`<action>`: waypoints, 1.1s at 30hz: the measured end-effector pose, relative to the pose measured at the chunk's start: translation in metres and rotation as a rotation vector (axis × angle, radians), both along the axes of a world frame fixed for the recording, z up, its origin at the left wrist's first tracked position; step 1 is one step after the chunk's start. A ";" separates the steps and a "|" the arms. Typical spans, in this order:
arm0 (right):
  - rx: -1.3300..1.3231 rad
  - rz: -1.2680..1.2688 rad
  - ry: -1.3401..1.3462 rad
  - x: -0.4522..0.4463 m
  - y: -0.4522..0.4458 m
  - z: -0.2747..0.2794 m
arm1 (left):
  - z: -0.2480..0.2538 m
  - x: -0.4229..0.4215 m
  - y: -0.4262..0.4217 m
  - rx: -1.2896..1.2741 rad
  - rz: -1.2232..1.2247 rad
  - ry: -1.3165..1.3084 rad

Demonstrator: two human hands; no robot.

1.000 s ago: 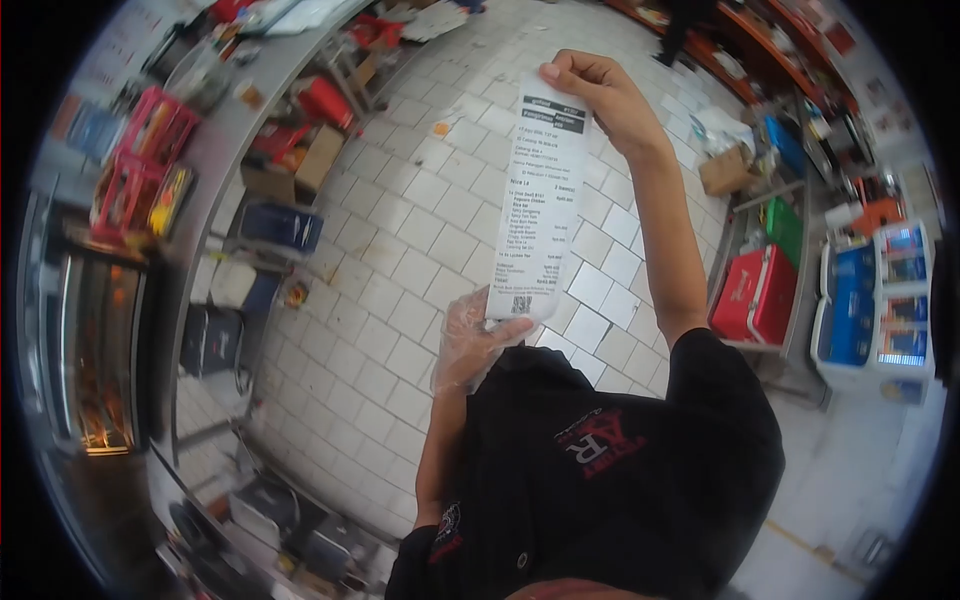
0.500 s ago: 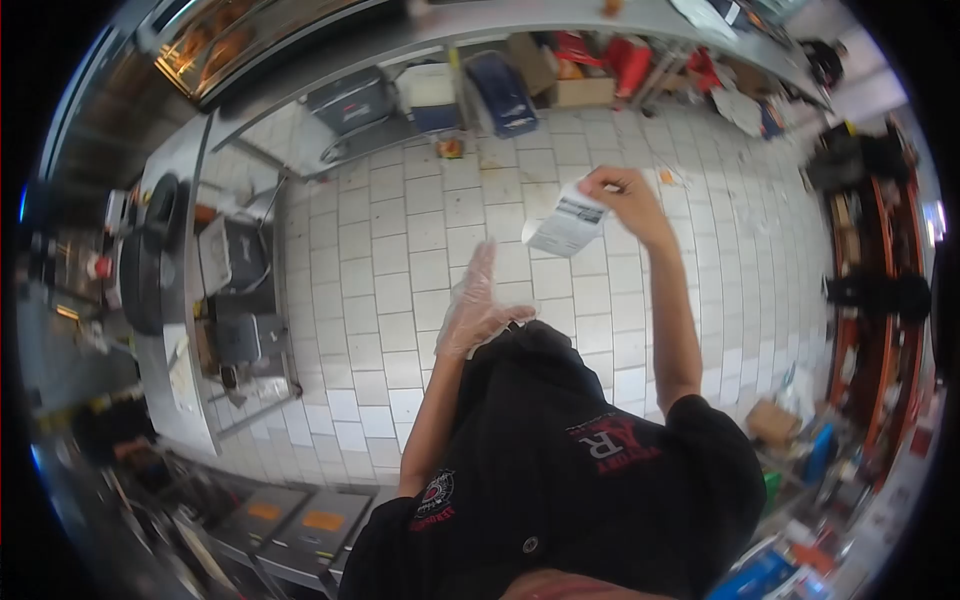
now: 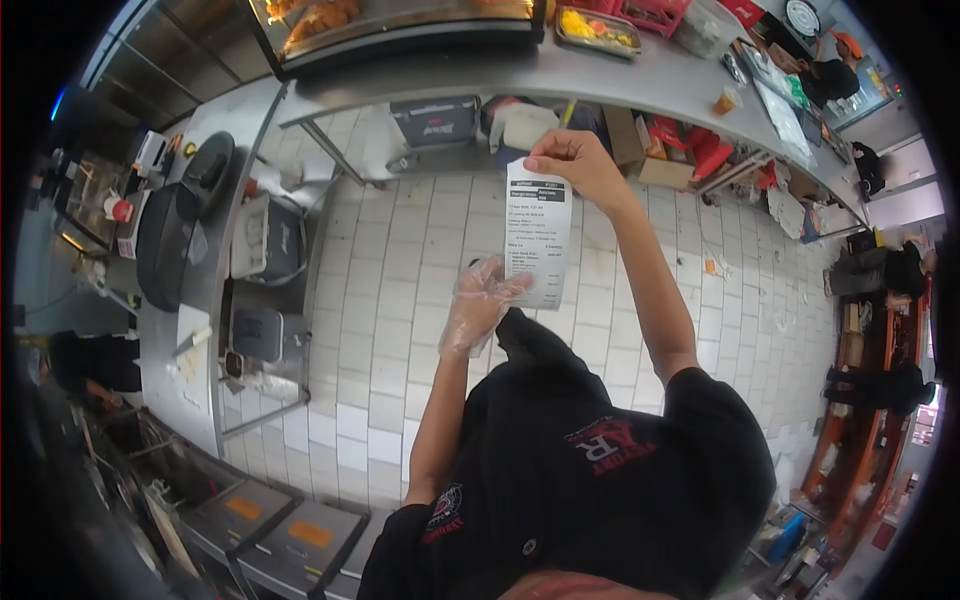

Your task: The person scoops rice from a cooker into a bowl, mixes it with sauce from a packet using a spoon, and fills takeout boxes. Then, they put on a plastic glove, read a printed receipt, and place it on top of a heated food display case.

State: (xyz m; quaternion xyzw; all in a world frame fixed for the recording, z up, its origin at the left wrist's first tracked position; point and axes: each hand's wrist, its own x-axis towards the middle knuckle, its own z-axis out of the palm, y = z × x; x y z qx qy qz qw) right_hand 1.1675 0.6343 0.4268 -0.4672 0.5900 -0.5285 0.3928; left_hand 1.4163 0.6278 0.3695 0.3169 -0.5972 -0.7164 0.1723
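A printed receipt (image 3: 538,235) hangs face toward me above the tiled floor, its lines of small print in view. My right hand (image 3: 575,165), bare, pinches its top edge between thumb and fingers. My left hand (image 3: 478,310) wears a clear plastic glove and is closed at the receipt's lower left edge. Its thumb lies over the paper, and the fingers behind are partly hidden.
Ahead runs a long metal counter (image 3: 430,78) with a food tray (image 3: 598,35) and a cup (image 3: 727,100). To the left stands a steel table (image 3: 195,345) bearing a knife (image 3: 192,341). Other people are at the far right and left edges.
The receipt has straightened and turned toward me. My left hand has come up to its lower part, fingers closing from spread. The view has tilted up, showing more of the counter.
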 end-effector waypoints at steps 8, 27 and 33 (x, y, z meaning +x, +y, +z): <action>-0.059 0.060 0.147 -0.082 -0.224 0.060 | -0.007 -0.033 -0.202 -0.137 0.014 -0.010; -0.620 -0.549 1.008 -0.283 -0.754 0.257 | -0.283 0.153 -0.533 -0.005 0.380 -0.463; -0.602 -0.834 1.272 -0.280 -0.756 0.250 | -0.314 0.204 -0.598 0.040 0.452 -0.420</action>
